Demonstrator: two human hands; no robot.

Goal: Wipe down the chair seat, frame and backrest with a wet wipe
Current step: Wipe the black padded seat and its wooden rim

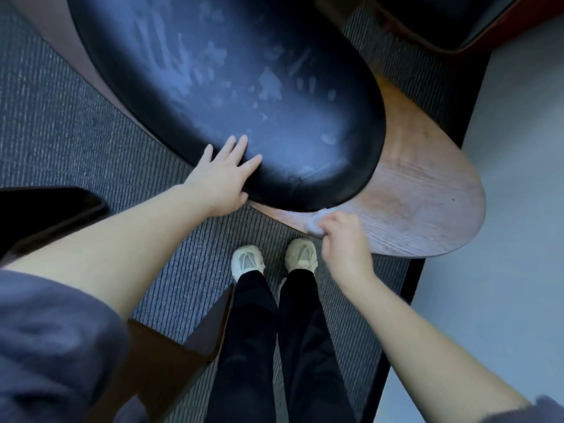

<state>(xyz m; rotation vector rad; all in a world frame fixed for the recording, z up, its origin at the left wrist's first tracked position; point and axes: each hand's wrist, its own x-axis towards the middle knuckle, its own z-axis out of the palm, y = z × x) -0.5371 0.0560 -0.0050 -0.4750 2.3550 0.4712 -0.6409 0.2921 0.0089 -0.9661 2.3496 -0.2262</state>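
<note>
A black padded chair cushion with pale wet smears fills the upper middle of the head view. It lies on a curved brown wooden chair frame that sticks out to the right. My left hand rests flat on the cushion's near edge, fingers straight and spread. My right hand grips a crumpled white wet wipe and presses it on the wood just under the cushion's front edge. Most of the wipe is hidden by my fingers.
Grey striped carpet lies under the chair. My two feet in pale shoes stand close to the frame. A second dark chair is at the top right, dark furniture at the left, a pale floor at the right.
</note>
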